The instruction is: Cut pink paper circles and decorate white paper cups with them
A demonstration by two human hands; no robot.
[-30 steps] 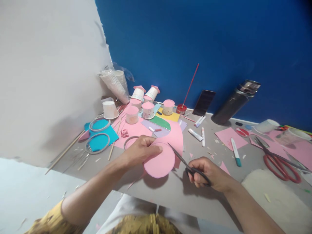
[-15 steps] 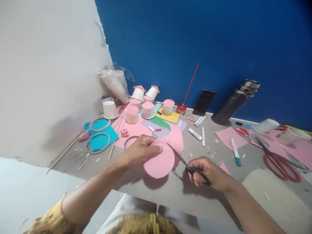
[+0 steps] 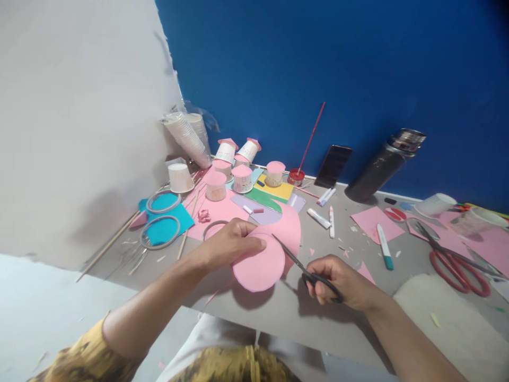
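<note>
My left hand (image 3: 234, 243) pinches a sheet of pink paper (image 3: 260, 265) whose rounded lower part is cut along a curve, with a dark line along its edge. A further curved flap of the pink sheet rises behind and to the right of it. My right hand (image 3: 328, 278) is closed around the handles of black-handled scissors (image 3: 296, 261). Their blades point up and left, at the right side of the rounded part, between it and the flap. Below my left forearm a thin pink strip hangs. The paper is held above the grey table (image 3: 234, 313).
Decorated paper cups with pink tops (image 3: 242, 179) stand at the back. To the left lie grey rings (image 3: 159, 232) on blue paper. A phone (image 3: 333, 166) and a dark flask (image 3: 382, 167) lean on the blue wall. Red-handled scissors (image 3: 459, 273), markers and pink scraps lie right.
The view has shifted very slightly. The flap behind the rounded part sits a little farther right; both hands and the scissors hold nearly the same place.
</note>
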